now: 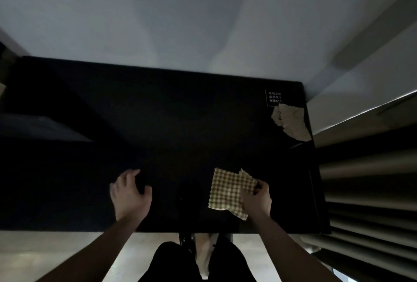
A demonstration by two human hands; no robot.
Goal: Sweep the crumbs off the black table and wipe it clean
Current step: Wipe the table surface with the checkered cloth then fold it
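- Hands work above a black desk (171,123) whose glossy top fills the middle of the head view, under dim light.
- Right hand (256,200) sits at the near right of the desk, its grip closed on the right edge of a checked cloth (225,189), thumb and fingers pinching the fabric.
- That cloth, green-and-cream gingham with a scalloped border, lies mostly flat on the desk just left of the right hand; its near corner is folded under the hand.
- Left hand (130,193) is at the near middle-left of the desk, well apart from the cloth, its grip loose and empty, fingers curled and spread, thumb out to the right; whether the fingertips touch the top cannot be told.
- A second, crumpled pale cloth (290,121) rests at the far right corner of the desk, against its right edge.
- A small white-framed label with printed characters (274,98) sits on the desk just beyond that crumpled cloth; the text is too small to read.
- Crumbs cannot be made out on the dark surface in this light.
- Both bare forearms reach in from the near edge, and dark trousers (176,263) show below the desk's near rim, over a pale floor (67,252).
- A ribbed, slatted panel (365,182) runs along the right side of the desk.
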